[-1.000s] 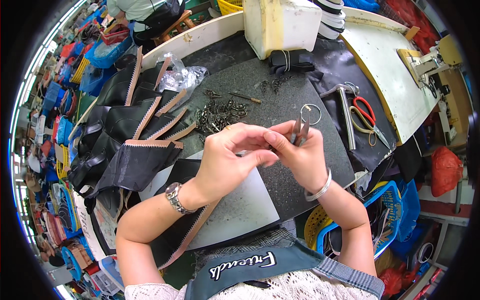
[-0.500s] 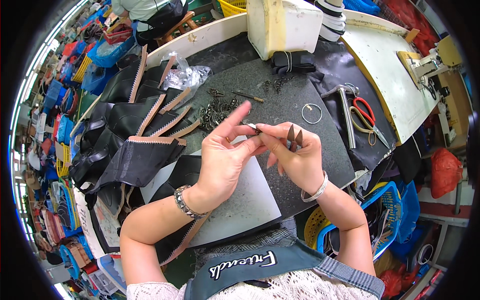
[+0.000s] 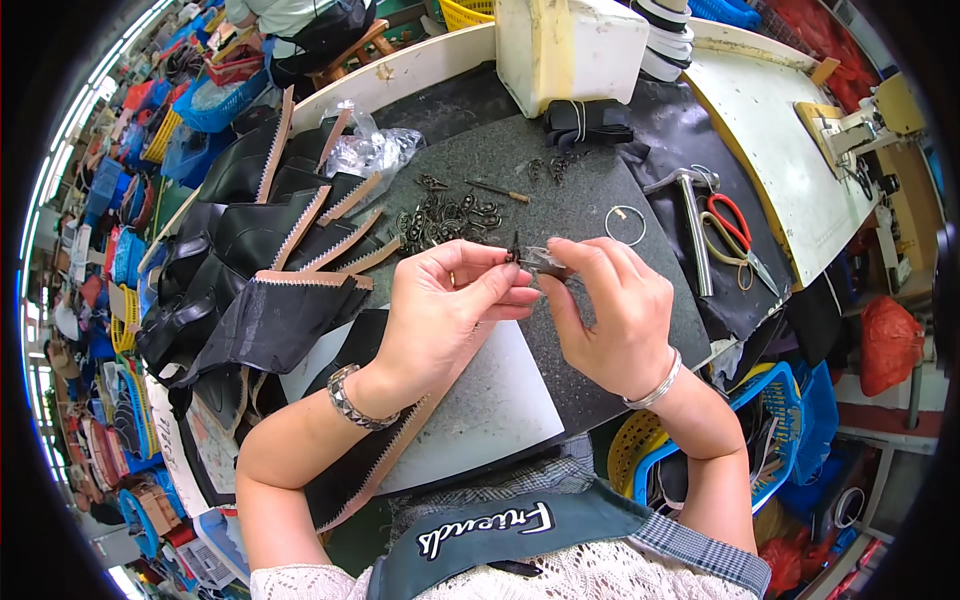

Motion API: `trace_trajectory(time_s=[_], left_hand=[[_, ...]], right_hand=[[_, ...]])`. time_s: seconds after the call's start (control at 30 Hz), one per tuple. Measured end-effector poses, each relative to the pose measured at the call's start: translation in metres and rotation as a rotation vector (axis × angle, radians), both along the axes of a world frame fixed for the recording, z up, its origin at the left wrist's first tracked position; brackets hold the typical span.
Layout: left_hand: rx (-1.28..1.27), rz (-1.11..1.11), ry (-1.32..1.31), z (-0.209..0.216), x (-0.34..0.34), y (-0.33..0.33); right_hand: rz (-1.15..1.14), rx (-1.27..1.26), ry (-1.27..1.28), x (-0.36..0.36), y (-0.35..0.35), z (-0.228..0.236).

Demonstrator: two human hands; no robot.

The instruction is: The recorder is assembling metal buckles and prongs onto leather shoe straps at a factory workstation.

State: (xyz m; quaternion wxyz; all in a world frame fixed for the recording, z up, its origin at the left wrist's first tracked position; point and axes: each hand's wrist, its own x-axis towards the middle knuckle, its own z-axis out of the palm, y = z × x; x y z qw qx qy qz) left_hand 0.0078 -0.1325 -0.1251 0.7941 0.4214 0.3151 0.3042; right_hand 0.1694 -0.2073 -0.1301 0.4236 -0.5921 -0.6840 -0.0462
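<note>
My left hand (image 3: 440,310) is closed in a pinch, fingertips together above the dark board. Between its thumb and forefinger is a small dark metal piece (image 3: 513,254), like those in the pile (image 3: 450,220) just beyond; its exact shape is too small to make out. My right hand (image 3: 615,315) is wrapped round small snips (image 3: 543,262), whose greyish blades point left and meet the piece or come very close to it. Most of the snips' body is hidden by the fingers. Below the hands lies a white sheet (image 3: 490,400), with a black toothed-edge piece (image 3: 385,465) partly under my left forearm.
Black leather pieces with tan toothed edges (image 3: 300,235) are heaped at left, beside a clear plastic bag (image 3: 375,150). A hammer (image 3: 693,230), red-handled scissors (image 3: 735,235) and a metal ring (image 3: 625,225) lie right. A white container (image 3: 570,55) stands behind; a blue basket (image 3: 780,430) sits lower right.
The snips' blades have swung from behind my right fingers to face the small piece. My right hand has shifted right and turned palm down; my left forefinger has folded into the pinch.
</note>
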Motion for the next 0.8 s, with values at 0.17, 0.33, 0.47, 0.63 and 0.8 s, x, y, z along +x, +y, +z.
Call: trace_trajectory(time_s=[0.17, 0.33, 0.47, 0.63, 0.8], left_hand=[[0.11, 0.025, 0.044, 0.001, 0.003, -0.003], [0.188, -0.002, 0.067, 0.005, -0.003, -0.001], [-0.004, -0.21, -0.062, 0.017, -0.012, 0.008], [-0.013, -0.217, 0.015, 0.019, -0.011, 0.009], [0.01, -0.254, 0.068, 0.018, -0.011, 0.01]], right_hand=[[-0.09, 0.069, -0.236, -0.005, -0.003, 0.005], [-0.009, 0.072, -0.094, -0.005, 0.005, 0.002], [0.478, -0.498, 1.094, 0.018, 0.001, -0.003], [0.371, -0.476, 1.299, 0.013, 0.004, 0.006], [0.324, -0.131, 0.36, 0.015, 0.01, 0.005]])
